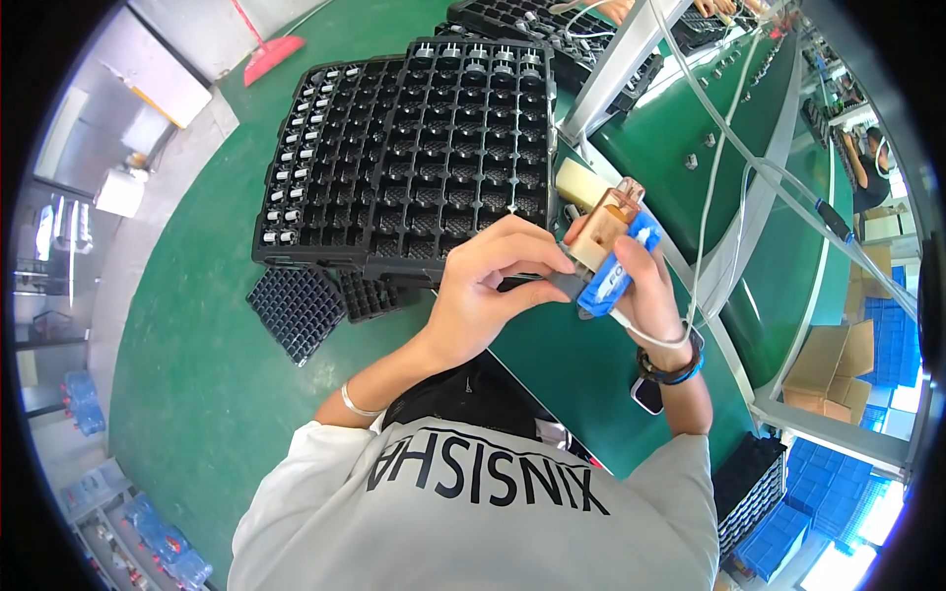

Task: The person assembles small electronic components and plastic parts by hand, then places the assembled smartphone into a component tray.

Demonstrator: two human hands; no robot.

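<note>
My right hand (645, 286) is wrapped round a tan socket-like block (597, 239) with blue tape on its side and a copper-toned clear piece on top. At the block's lower left end, my left hand (491, 271) pinches a small dark grey part (565, 284) between thumb and fingertips. My fingers partly hide that part, so I cannot tell its exact kind. A white cable (650, 338) passes across my right wrist. Just beyond the block lies a pale yellow block (581, 185).
Black compartment trays (463, 177) stand ahead and left, with metal-pinned plugs (477, 59) in the far row and small white-grey parts (296, 187) along the left. Smaller trays (298, 313) lie lower. A metal post (621, 74) and hanging cables are at right; a phone (647, 396) lies near my right forearm.
</note>
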